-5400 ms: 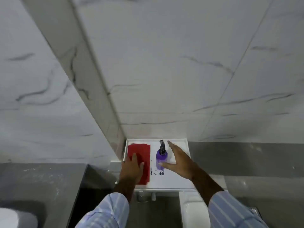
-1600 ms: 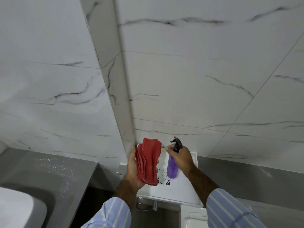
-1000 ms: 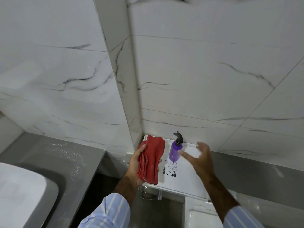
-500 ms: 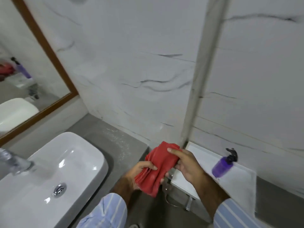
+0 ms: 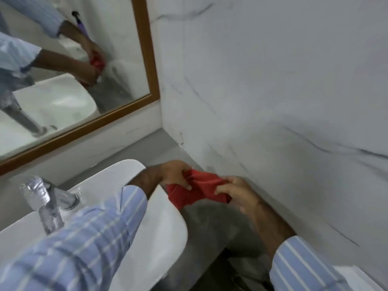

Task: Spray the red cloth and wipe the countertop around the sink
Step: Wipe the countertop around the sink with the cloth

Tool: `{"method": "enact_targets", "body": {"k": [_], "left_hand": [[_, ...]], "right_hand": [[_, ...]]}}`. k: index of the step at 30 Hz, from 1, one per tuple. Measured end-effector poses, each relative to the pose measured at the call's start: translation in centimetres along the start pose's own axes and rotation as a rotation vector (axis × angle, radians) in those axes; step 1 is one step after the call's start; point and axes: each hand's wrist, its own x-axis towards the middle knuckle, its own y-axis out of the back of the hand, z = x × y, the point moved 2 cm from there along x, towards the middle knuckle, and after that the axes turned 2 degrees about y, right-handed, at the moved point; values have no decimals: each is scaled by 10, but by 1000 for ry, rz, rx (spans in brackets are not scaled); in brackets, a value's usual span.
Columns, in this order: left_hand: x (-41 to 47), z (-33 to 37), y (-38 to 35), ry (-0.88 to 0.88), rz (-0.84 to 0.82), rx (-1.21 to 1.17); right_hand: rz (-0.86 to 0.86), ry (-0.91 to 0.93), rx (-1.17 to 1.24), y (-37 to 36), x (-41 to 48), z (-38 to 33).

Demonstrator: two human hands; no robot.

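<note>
The red cloth (image 5: 198,189) is bunched between both my hands, just above the grey countertop (image 5: 212,223) to the right of the white sink (image 5: 165,225). My left hand (image 5: 175,174) grips its left end, reaching across the sink's far right corner. My right hand (image 5: 237,194) pinches its right end close to the marble wall. The purple spray bottle shows only as a reflection in the mirror (image 5: 80,26); the bottle itself is out of frame.
A chrome tap (image 5: 45,203) stands at the sink's left side. A wood-framed mirror (image 5: 63,106) hangs behind the sink. White marble wall (image 5: 273,101) borders the counter on the right. A white ledge corner (image 5: 357,276) shows at the bottom right.
My view swung left from the white shelf to the sink. Both hands carried the red cloth over the counter beside the sink. The spray bottle was left on the shelf.
</note>
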Motion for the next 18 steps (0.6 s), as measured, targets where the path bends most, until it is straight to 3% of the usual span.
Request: {"method": "enact_targets", "body": {"k": [2, 6, 12, 14, 18], "left_hand": [[24, -10, 22, -12, 80, 167], [65, -43, 58, 7, 229, 248], [102, -74, 50, -64, 485, 535], [113, -78, 32, -58, 362, 651], [118, -92, -3, -45, -53, 760]], "right_hand": [[36, 63, -138, -11, 33, -18], [84, 241, -527, -41, 85, -50], [272, 826, -1191, -88, 137, -24], [238, 865, -1383, -89, 149, -3], [60, 864, -1517, -83, 151, 46]]}}
